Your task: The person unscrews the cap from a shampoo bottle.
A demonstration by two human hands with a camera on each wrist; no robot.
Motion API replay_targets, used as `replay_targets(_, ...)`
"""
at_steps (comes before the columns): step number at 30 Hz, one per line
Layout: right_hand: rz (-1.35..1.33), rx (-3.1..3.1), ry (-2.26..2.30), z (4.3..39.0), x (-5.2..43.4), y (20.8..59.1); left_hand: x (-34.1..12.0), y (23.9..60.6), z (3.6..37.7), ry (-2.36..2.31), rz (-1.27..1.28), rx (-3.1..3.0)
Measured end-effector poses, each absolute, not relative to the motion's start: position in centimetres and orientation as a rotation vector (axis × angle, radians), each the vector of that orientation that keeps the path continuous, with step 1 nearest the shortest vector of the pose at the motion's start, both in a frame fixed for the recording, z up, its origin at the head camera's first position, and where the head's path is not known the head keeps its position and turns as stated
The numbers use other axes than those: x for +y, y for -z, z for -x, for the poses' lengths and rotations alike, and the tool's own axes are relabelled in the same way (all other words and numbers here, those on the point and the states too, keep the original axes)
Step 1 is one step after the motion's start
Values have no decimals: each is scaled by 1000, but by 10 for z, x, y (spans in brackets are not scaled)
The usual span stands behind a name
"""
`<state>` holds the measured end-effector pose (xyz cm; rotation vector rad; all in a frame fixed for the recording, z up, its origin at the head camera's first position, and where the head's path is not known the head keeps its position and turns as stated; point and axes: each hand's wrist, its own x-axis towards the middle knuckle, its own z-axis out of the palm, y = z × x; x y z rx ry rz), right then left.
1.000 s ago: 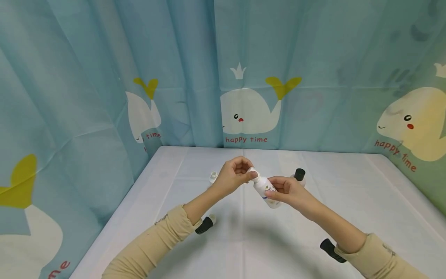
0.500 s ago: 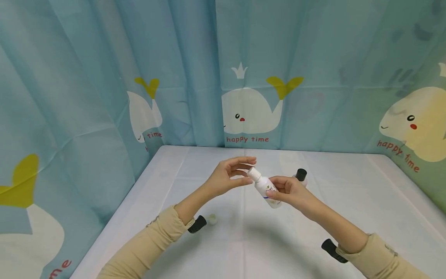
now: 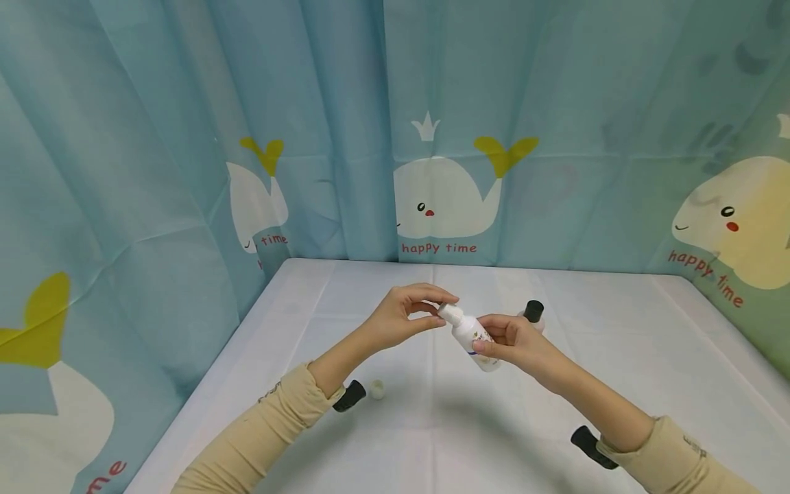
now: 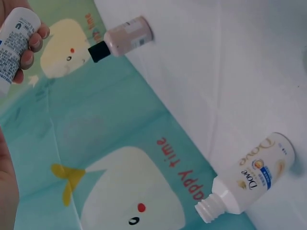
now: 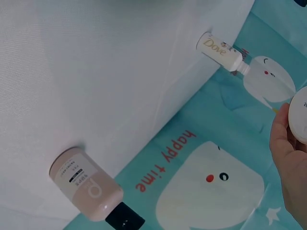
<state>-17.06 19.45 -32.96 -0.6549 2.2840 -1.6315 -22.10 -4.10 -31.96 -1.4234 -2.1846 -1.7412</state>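
At the left of the head view, low on the white table [image 3: 617, 329], a small white cap [image 3: 377, 390] lies loose beside the left forearm; it probably belongs to the open-necked Dove bottle [image 4: 249, 178] that the left wrist view shows at its lower right, standing on the table by the whale curtain [image 3: 185, 137]. Toward the centre, the left hand [image 3: 401, 317] is raised above the table, its thumb and fingertips pinched round the top of the small white bottle [image 3: 472, 336], a grip suited to turning a cap. Just right of it, the right hand [image 3: 515, 342] clasps the bottle's body, tilting its top leftward toward the other hand to steady it. Behind that hand stands a pink bottle with a black cap [image 3: 533, 313].
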Motion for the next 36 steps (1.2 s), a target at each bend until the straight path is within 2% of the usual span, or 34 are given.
replay_targets(20, 633, 2322, 1648, 172, 194, 330, -44, 320, 216, 1889, 1130, -2239)
replay_targets(36, 612, 2348, 1654, 173, 191, 329, -40, 328, 212, 2079, 1056, -2232)
